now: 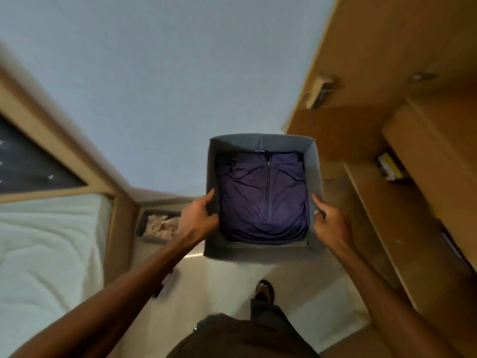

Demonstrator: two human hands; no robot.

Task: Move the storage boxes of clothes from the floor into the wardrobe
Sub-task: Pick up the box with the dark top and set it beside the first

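The left hand (197, 218) clamps the left wall of the grey storage box (316, 174), thumb inside the rim and fingers outside, while the right hand (329, 223) pinches the right wall in the same manner. That makes a grip on both sides at once, which likely keeps the soft-walled box level and stops it folding under its load. The box is held off the floor, in front of the person's body, with its open top toward the camera.

Inside it lies a folded dark purple garment (263, 200) with a zip running down its middle (it fills nearly the whole bottom, so little can slide about).

At about 3 o'clock from the box stands the open wardrobe (426, 47), its wooden shelf (382, 208) just beside the box's right wall; judging by that nearness, this is the carry toward a shelf, not yet set down.

At about 9 o'clock, lower down on the floor (219, 301), sits a second box (140, 226) with pale crumpled cloth in it, between the bed (46, 254) and the left forearm.
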